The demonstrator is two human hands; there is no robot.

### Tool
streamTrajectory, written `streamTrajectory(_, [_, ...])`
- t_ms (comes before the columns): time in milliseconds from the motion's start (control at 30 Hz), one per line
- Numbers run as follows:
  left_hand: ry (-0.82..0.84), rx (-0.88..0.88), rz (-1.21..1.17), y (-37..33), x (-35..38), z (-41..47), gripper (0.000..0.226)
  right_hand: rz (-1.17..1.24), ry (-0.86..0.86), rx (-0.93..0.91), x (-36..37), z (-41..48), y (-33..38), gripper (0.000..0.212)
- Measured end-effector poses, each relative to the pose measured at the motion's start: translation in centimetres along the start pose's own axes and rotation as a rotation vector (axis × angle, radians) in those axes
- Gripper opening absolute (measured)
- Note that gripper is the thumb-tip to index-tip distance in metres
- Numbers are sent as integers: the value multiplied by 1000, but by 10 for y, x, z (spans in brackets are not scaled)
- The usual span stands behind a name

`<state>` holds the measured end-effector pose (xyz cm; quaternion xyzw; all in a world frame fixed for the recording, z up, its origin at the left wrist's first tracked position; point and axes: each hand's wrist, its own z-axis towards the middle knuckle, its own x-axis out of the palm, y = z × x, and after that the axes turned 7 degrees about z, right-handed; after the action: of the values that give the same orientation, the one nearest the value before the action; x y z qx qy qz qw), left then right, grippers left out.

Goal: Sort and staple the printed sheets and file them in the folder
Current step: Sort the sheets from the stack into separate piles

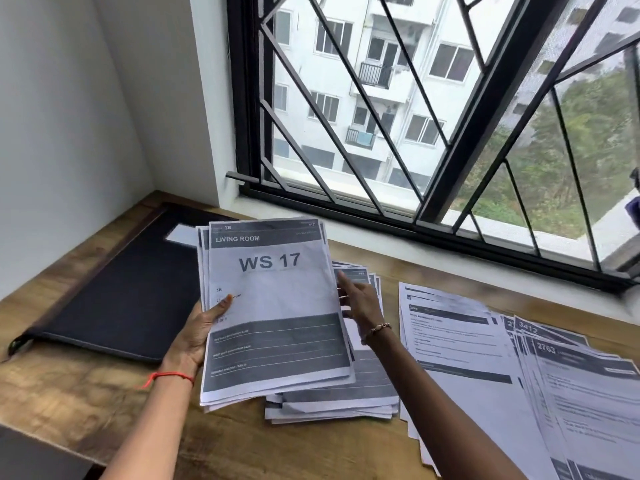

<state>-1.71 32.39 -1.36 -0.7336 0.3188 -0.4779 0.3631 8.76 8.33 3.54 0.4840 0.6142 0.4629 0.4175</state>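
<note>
The left hand (197, 336) grips a bundle of sheets (273, 306), thumb on the top page marked "WS 17" and fingers underneath. The bundle is lifted just right of the folder (121, 292) and overlaps the folder's right edge. The right hand (360, 303) is open, its straight fingers at the side of the bundle away from the folder; whether they touch the paper is hard to tell.

The paper looks light and limp. Held by one side only it will likely sag and fan out, and the loose pages could slide over each other. A hold on both long sides, or squaring the bottom edge against the desk (69, 393), seems safer.

A second pile (346, 393) lies on the desk right of the folder, partly under the bundle. Further right, a fanned spread of sheets (467, 341) runs to the frame's edge. Bare desk shows in front of the folder, towards the person. The wall corner hems the folder in on its far and left sides.
</note>
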Motion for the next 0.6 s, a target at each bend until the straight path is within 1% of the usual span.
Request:
streamTrajectory(67, [9,-14,2,3,3,1,50,-49,21,-63,-1,2,4,28])
streamTrajectory(133, [27,-28,-2,5,5,2,59,-78,-34,-104,-1,1,2,32])
streamTrajectory(233, [54,-48,6,6,5,3,98,-130,-97,-156,0,0,-2,32])
streamTrajectory(267, [61,-54,4,6,4,3,105,-163,-96,-183,0,0,-3,30])
streamTrajectory(333, [65,-54,15,6,5,3,109,-233,-78,-215,-3,-1,-2,18])
streamTrajectory(367, [66,-57,12,6,5,2,107,-268,-68,-218,-4,-2,-1,13])
streamTrajectory(400, [65,-59,6,6,7,1,103,-292,-63,-214,-5,-2,-1,14])
streamTrajectory(433, [68,-60,-6,5,8,0,95,-302,-68,-200,-6,-1,-2,17])
streamTrajectory(500, [40,-63,-31,5,8,-1,60,-311,-109,-151,-10,3,-6,24])
streamTrajectory(533, [13,-60,-25,4,8,-1,45,-326,-154,-135,-13,7,-10,31])
streamTrajectory(567, [-16,-51,-17,4,6,-1,40,-348,-208,-113,-17,9,-12,37])
streamTrajectory(600, [-35,-38,-5,4,5,-1,39,-368,-264,-85,-23,12,-17,36])
